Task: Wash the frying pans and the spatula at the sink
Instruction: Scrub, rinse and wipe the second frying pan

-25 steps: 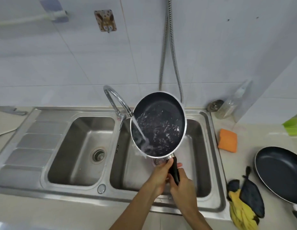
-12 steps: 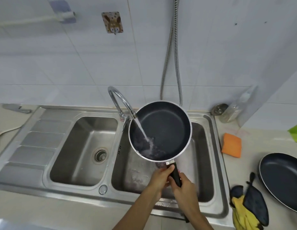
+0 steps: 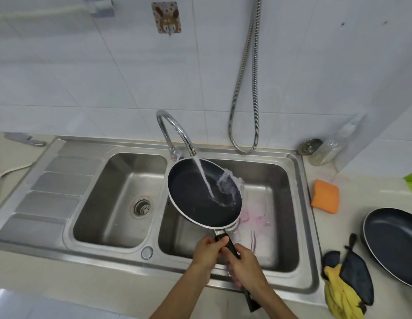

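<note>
Both hands, left and right, grip clamped on frying pan handle; pan over right sink basin, bowl toward 12 o'clock, handle toward 5 o'clock, under faucet stream.

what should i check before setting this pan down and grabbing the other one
1. Both hands on the handle: left hand and right hand hold the pan. Ok.
2. Pan over the right basin: ok.
3. Water drained: not ok, the tap runs and water spills over the pan's right rim.
4. Pan clean: cannot tell, a few specks show.
5. Second pan within reach on the counter at right: ok.
6. Sponge ready beside the sink: ok.
</note>
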